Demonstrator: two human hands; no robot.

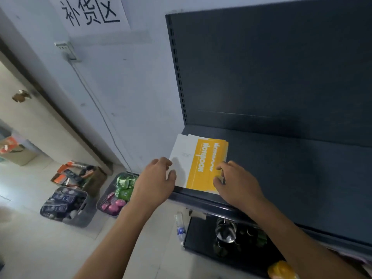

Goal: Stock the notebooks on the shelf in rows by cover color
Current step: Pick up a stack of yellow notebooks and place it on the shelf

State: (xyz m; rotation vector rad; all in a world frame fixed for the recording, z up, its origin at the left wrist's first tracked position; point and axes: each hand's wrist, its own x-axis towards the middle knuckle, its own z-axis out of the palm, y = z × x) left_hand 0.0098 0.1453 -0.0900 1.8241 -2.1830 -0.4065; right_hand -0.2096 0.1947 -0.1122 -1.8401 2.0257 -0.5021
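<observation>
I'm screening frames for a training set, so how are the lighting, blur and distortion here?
In the head view, wide-angle distortion tilts the shelf and wall; the shelf is dim, and the left hand casts a soft shadow on the white notebook; the floor at the picture's left edge glares and smears; lettering on the yellow notebook looks soft.

the fingers [221, 168] of the right hand [239, 185] covered the 5 o'clock corner of the yellow notebook [198, 178]. the sign [90, 14] at 11 o'clock was cut off. items [225, 231] on the lower shelf [198, 236] were too blurred to name.
</observation>
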